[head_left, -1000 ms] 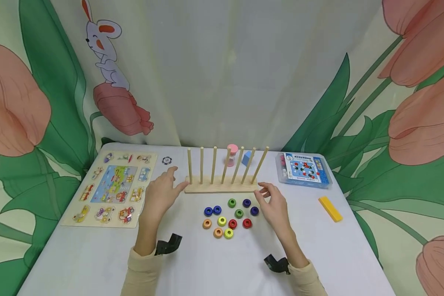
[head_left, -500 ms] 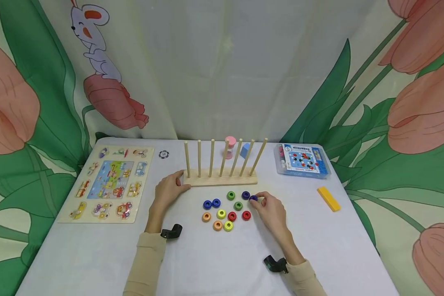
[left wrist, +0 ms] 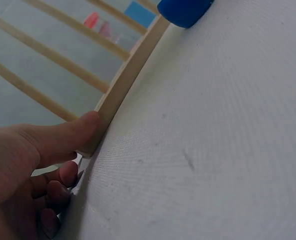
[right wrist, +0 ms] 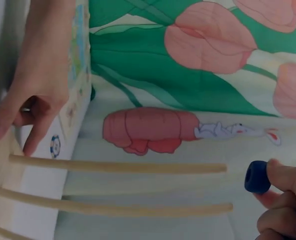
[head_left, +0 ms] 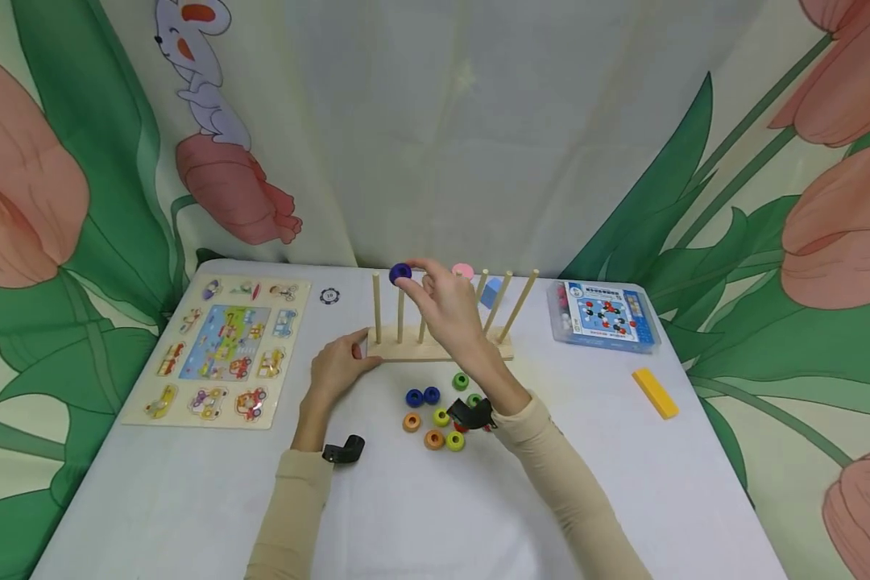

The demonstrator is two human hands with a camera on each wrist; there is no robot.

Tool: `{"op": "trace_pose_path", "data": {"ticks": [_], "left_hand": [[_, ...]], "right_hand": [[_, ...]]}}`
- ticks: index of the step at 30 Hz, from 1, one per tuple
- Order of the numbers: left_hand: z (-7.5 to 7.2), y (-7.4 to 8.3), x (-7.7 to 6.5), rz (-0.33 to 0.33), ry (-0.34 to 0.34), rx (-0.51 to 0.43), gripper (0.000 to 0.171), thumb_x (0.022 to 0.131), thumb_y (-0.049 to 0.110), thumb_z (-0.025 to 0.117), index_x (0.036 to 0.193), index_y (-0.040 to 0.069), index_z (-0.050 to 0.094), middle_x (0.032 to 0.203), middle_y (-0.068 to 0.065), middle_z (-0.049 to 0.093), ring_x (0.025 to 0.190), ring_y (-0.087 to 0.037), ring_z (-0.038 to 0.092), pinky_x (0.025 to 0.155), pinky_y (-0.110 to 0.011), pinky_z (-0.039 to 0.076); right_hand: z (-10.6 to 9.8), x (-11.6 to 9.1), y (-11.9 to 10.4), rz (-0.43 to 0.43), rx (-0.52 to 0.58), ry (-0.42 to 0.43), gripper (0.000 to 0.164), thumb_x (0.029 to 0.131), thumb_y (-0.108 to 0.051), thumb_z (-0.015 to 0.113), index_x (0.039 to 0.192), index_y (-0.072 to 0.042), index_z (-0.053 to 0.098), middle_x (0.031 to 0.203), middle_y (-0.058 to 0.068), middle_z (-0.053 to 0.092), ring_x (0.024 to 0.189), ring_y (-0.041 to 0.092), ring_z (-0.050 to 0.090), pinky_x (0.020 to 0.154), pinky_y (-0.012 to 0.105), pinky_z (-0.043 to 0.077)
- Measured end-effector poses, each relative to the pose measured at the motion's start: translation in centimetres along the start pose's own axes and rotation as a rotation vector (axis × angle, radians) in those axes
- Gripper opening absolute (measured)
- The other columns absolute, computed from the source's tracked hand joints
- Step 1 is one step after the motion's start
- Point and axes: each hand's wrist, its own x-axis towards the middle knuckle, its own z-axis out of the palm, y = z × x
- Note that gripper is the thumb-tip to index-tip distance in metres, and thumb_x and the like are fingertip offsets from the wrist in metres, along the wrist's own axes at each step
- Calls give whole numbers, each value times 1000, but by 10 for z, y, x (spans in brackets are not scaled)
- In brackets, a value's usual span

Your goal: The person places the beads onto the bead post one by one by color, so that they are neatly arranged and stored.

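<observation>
My right hand point(head_left: 451, 316) pinches a dark blue ring bead point(head_left: 399, 274) between thumb and finger, near the tops of the left pegs. In the right wrist view this bead point(right wrist: 257, 177) is just off the peg tips, on no peg. With thumb in front and fingers round the end, my left hand point(head_left: 336, 370) grips the left end of the wooden peg rack point(head_left: 406, 351). The rack's upright pegs are bare where they show; my right hand hides some. Several loose beads lie before it: blue point(head_left: 415, 397), green point(head_left: 460, 381), orange point(head_left: 412, 421) and yellow point(head_left: 454, 441). My right forearm partly covers others.
On the left lies a picture puzzle board point(head_left: 225, 354), with a round chip point(head_left: 329, 296) beside it. A pink-topped hourglass point(head_left: 463, 271) and a blue block point(head_left: 490, 293) stand behind the rack. To the right are a plastic case point(head_left: 603, 316) and a yellow block point(head_left: 655, 393).
The left hand moved in and took hold of the rack's end. My right hand picked up a dark blue bead from the table and carried it up and left to the pegs.
</observation>
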Motion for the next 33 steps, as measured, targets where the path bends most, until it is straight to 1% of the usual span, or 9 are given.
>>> {"op": "trace_pose_path", "data": {"ticks": [3, 7, 9, 12, 15, 16, 23, 29, 33], "left_hand": [[-1, -1, 1, -4, -11, -5, 70, 77, 48, 75, 136, 16, 54, 68, 1, 52, 56, -16, 44, 51, -32, 32], [5, -2, -1, -5, -25, -7, 69, 78, 48, 74, 136, 16, 54, 68, 1, 52, 57, -15, 44, 51, -32, 32], [5, -1, -1, -1, -18, -6, 69, 78, 47, 75, 135, 15, 55, 67, 1, 52, 57, -15, 44, 51, -32, 32], [4, 1, 0, 8, 1, -9, 68, 77, 45, 76, 135, 15, 56, 67, 1, 52, 56, -16, 44, 51, -32, 32], [2, 1, 2, 8, 10, -2, 68, 77, 45, 76, 135, 16, 55, 68, 2, 52, 56, -15, 44, 51, -32, 32], [2, 0, 2, 4, 11, -1, 68, 78, 45, 76, 135, 16, 55, 68, 2, 52, 56, -15, 44, 51, -32, 32], [-2, -1, 3, -27, 13, -17, 67, 79, 41, 76, 136, 16, 54, 67, 1, 52, 55, -17, 44, 51, -33, 32], [-4, 0, 2, -25, 13, -10, 66, 79, 41, 76, 136, 14, 54, 66, 1, 52, 55, -17, 44, 50, -33, 32], [0, 1, 2, -16, 9, -27, 66, 79, 40, 76, 136, 15, 54, 67, 1, 52, 55, -18, 44, 50, -33, 32]], "right_hand": [[13, 19, -6, 14, -67, -69, 34, 94, -31, 61, 116, -6, 63, 47, -3, 36, 37, 9, 29, 38, 24, 23], [25, 22, -6, 76, -207, -168, 35, 94, -34, 59, 118, -9, 63, 47, -4, 41, 37, 8, 33, 38, 26, 26], [28, 18, -5, 79, -257, -184, 37, 94, -35, 58, 121, -9, 63, 48, -6, 42, 38, 6, 35, 46, 28, 39], [24, 9, -3, 45, -212, -129, 36, 94, -31, 60, 121, -7, 63, 48, -5, 40, 38, 7, 32, 50, 35, 41], [12, -8, 5, 28, -90, -29, 32, 92, -27, 63, 116, -7, 67, 48, -4, 35, 38, 8, 27, 49, 31, 38], [6, -15, 10, 32, -45, 0, 29, 92, -26, 64, 113, -7, 68, 47, -4, 32, 38, 9, 24, 41, 29, 27], [-25, -83, 72, 327, 38, 80, 20, 89, -25, 68, 103, -11, 73, 48, 0, 31, 40, 11, 23, 37, 26, 19], [-30, -142, 123, 610, -69, -55, 25, 85, -22, 72, 107, -10, 70, 47, -3, 35, 39, 9, 30, 38, 26, 24], [-31, -160, 135, 670, -113, -154, 34, 84, -25, 73, 112, -8, 66, 48, -4, 37, 40, 10, 32, 40, 27, 25]]}}
